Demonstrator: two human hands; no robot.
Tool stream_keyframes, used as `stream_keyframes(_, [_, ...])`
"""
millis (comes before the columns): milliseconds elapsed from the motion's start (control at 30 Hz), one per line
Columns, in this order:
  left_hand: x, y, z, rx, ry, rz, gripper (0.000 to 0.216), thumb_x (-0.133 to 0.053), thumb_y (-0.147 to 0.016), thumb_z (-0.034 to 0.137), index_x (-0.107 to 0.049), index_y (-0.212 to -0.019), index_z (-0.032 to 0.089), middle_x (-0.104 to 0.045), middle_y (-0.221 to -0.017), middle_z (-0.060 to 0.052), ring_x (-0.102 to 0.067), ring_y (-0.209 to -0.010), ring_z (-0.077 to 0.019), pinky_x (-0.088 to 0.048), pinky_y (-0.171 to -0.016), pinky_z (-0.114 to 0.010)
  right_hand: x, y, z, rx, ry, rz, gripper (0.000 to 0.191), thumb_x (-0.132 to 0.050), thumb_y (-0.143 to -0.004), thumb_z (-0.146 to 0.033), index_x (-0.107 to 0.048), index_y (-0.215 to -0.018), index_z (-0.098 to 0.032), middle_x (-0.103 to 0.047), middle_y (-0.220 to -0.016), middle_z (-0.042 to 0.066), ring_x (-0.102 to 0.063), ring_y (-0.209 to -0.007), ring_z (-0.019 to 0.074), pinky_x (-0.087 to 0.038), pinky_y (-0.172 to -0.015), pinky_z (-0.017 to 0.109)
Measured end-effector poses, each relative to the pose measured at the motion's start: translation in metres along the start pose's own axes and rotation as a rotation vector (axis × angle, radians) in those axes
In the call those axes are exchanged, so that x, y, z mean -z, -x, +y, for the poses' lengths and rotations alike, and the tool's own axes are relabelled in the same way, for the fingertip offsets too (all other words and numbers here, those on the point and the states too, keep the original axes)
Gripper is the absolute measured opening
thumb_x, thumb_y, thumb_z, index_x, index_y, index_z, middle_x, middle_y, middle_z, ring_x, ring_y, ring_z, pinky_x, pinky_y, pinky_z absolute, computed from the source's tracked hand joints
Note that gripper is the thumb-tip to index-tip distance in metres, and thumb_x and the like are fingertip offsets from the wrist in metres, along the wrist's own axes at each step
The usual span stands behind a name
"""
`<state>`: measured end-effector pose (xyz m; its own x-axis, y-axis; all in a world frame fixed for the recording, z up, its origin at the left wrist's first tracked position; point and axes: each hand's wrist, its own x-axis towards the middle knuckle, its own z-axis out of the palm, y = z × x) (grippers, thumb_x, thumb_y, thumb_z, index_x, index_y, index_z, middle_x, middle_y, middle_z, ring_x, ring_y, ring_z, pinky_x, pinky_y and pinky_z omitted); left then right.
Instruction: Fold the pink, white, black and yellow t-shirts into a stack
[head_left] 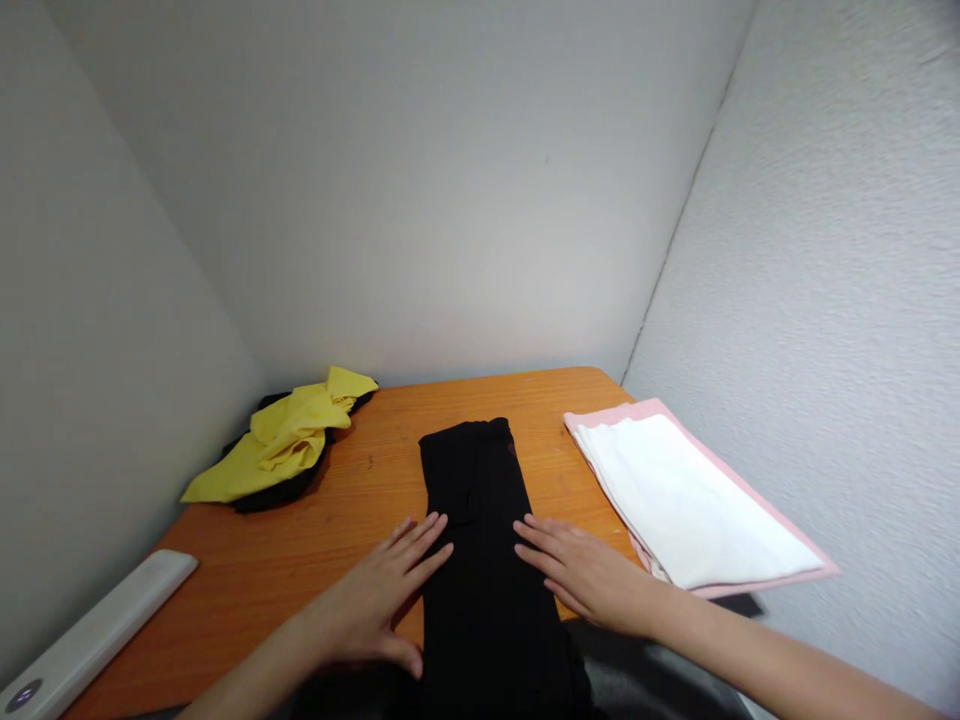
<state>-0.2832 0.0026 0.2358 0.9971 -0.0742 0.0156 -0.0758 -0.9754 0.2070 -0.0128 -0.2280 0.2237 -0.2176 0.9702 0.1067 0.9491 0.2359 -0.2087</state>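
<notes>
A black garment [480, 560], folded into a long narrow strip, lies on the table and runs down over the near edge towards me. Its kind I cannot make out for certain. My left hand [382, 580] rests with spread fingers on the strip's left edge, fingertips on the cloth. On the opposite edge, my right hand [577, 568] lies palm down, its fingers stretched out and touching the black cloth. Neither hand grips anything. The garment's lower end drops out of sight at the bottom of the view.
A crumpled yellow cloth [289, 435] lies on dark cloth [281, 493] at the wooden table's [367, 460] back left. White folded cloth [690, 500] sits on pink cloth [814, 560] at the right, overhanging the edge. A long white device [97, 630] lies front left. Walls stand close around.
</notes>
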Motion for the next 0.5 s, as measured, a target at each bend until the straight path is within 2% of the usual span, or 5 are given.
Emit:
stream_keyframes(67, [-0.001,0.005,0.012,0.027,-0.03,-0.022,0.119,-0.081,-0.061,0.055,-0.011,-0.153,0.029,-0.004,-0.159,-0.012,-0.01,-0.145,-0.0345,-0.022,-0.115,-0.054,0.004,0.013,-0.01,0.024,-0.017,-0.046,0.066,-0.049,-0.091,-0.023,-0.022,-0.152,-0.024,-0.02,-0.156,0.006,-0.017,-0.144,0.0226,-0.026,-0.117,0.044])
stream_keyframes(133, [-0.009,0.007,0.023,0.059,-0.081,-0.021,0.117,-0.084,-0.062,0.034,-0.01,-0.152,0.033,0.001,-0.159,-0.01,-0.01,-0.145,-0.0343,-0.026,-0.115,-0.053,0.002,0.022,-0.015,0.045,-0.016,-0.084,0.08,-0.058,-0.086,-0.029,-0.015,-0.154,-0.021,-0.013,-0.157,0.009,-0.014,-0.144,0.0256,-0.026,-0.116,0.045])
stream_keyframes(267, [-0.035,0.004,0.037,0.127,-0.232,0.069,0.107,-0.06,-0.067,-0.006,-0.011,-0.151,0.037,0.001,-0.16,-0.008,-0.013,-0.146,-0.0301,-0.03,-0.114,-0.048,-0.023,0.027,-0.013,0.055,0.097,-0.012,0.085,-0.062,-0.079,-0.02,-0.02,-0.153,-0.016,-0.019,-0.155,0.013,-0.02,-0.143,0.0286,-0.031,-0.114,0.046])
stream_keyframes(367, [-0.049,0.003,0.04,0.137,-0.26,0.1,0.105,-0.057,-0.066,-0.006,-0.012,-0.152,0.033,-0.003,-0.16,-0.009,-0.014,-0.145,-0.0313,-0.029,-0.115,-0.049,-0.047,0.028,-0.008,0.071,0.226,0.082,0.072,-0.054,-0.079,-0.007,-0.035,-0.147,-0.017,-0.033,-0.149,0.016,-0.029,-0.139,0.0308,-0.038,-0.108,0.048])
stream_keyframes(500, [-0.049,0.011,0.04,0.042,-0.184,0.084,0.101,-0.067,-0.067,0.008,-0.016,-0.152,0.03,-0.015,-0.159,-0.01,-0.018,-0.145,-0.0325,-0.027,-0.115,-0.053,-0.059,0.032,-0.007,0.157,0.247,0.112,0.061,-0.052,-0.081,-0.007,-0.046,-0.139,-0.021,-0.044,-0.144,0.016,-0.037,-0.135,0.0334,-0.044,-0.1,0.052])
